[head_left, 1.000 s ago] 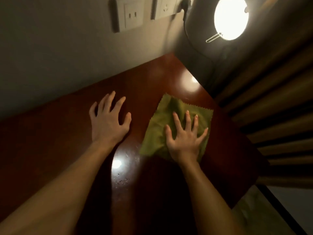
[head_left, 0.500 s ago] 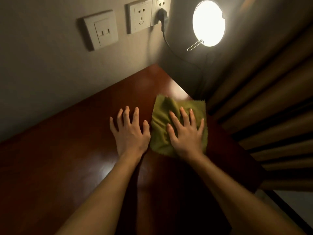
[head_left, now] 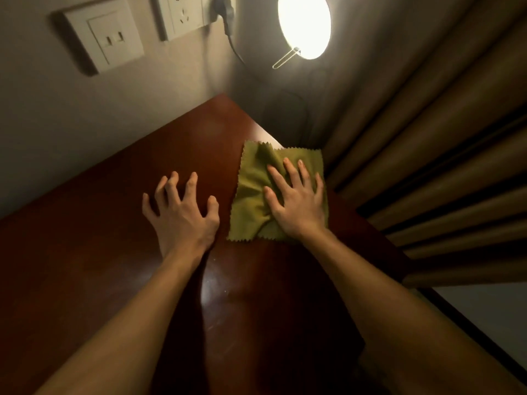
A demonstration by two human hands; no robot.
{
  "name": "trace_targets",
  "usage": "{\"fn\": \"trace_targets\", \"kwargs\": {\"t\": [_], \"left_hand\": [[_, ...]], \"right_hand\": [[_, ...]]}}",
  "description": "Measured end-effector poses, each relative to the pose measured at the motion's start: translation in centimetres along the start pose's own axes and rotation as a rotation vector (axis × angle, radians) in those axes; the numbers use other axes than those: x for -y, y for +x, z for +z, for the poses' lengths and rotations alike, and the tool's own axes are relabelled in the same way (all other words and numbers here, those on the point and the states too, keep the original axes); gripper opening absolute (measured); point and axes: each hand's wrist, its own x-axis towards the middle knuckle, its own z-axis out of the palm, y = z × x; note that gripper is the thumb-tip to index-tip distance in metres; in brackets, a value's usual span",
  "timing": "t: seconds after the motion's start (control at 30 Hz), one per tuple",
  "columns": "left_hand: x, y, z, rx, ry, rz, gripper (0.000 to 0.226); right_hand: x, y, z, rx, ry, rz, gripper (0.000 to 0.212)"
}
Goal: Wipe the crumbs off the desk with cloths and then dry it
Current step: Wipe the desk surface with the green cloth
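Observation:
An olive-green cloth [head_left: 251, 195] with zigzag edges lies near the far right corner of the dark red-brown desk [head_left: 99, 252]. My right hand [head_left: 296, 203] presses flat on the cloth's right half with its fingers spread, and the fabric bunches under the palm. My left hand [head_left: 182, 212] rests on bare wood just left of the cloth, propped on curled fingertips and holding nothing. A few pale specks [head_left: 225, 292] show on the shiny patch of desk between my forearms.
A lit round lamp [head_left: 305, 24] hangs above the desk's far corner. On the wall are a switch plate [head_left: 105, 38] and a socket [head_left: 182, 15] with a plug and cable [head_left: 228, 12]. Folded curtains [head_left: 427, 138] run along the desk's right edge.
My right hand has slid the cloth away from me towards the desk's far right corner. My left hand has moved closer to the cloth and its fingers have curled up.

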Motion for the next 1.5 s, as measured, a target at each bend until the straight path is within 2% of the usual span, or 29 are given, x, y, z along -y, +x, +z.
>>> {"fn": "trace_targets", "kwargs": {"t": [0.1,0.2,0.33,0.4,0.53,0.67,0.83,0.93,1.1,1.2,1.37,1.5], "left_hand": [[-0.1,0.1,-0.1,0.005,-0.005,0.005,0.063],[-0.2,-0.1,-0.4,0.003,-0.007,0.004,0.063],[-0.3,-0.1,-0.5,0.014,-0.001,-0.004,0.064],[-0.3,-0.1,-0.4,0.011,0.003,-0.006,0.064],[-0.3,0.0,-0.3,0.005,0.025,0.003,0.065],[-0.2,0.0,-0.2,-0.003,0.017,0.006,0.065],[-0.3,0.0,-0.1,0.000,0.016,0.011,0.064],[-0.2,-0.1,-0.2,-0.024,-0.029,0.044,0.060],[0.1,-2.6,-1.2,-0.086,-0.055,0.323,0.050],[1.5,-5.8,-2.3,-0.037,-0.070,0.386,0.049],[7.7,-10.0,-5.2,0.003,0.032,0.146,0.054],[12.6,-15.1,-7.0,0.023,0.049,-0.113,0.056]], "right_hand": [[-2.2,-1.7,0.2,-0.035,0.006,0.029,0.060],[-4.7,-9.7,0.8,-0.108,0.005,0.192,0.059],[-5.4,-20.0,1.5,-0.070,-0.034,0.292,0.060],[-5.4,-20.4,1.7,-0.051,-0.058,0.313,0.061],[-7.0,-15.5,1.0,-0.063,-0.056,0.312,0.061],[-8.8,-12.0,0.5,-0.107,0.017,0.443,0.059],[-5.3,-20.1,2.0,-0.157,0.107,0.609,0.060],[-3.5,-23.4,2.8,-0.095,0.116,0.547,0.061],[-6.0,-19.2,1.7,-0.070,0.017,0.452,0.065],[-6.2,-18.0,1.5,-0.019,-0.029,0.348,0.065],[-0.6,-24.1,2.8,0.032,-0.093,-0.101,0.062],[6.7,-32.3,4.6,0.043,-0.071,-0.182,0.064]]}}
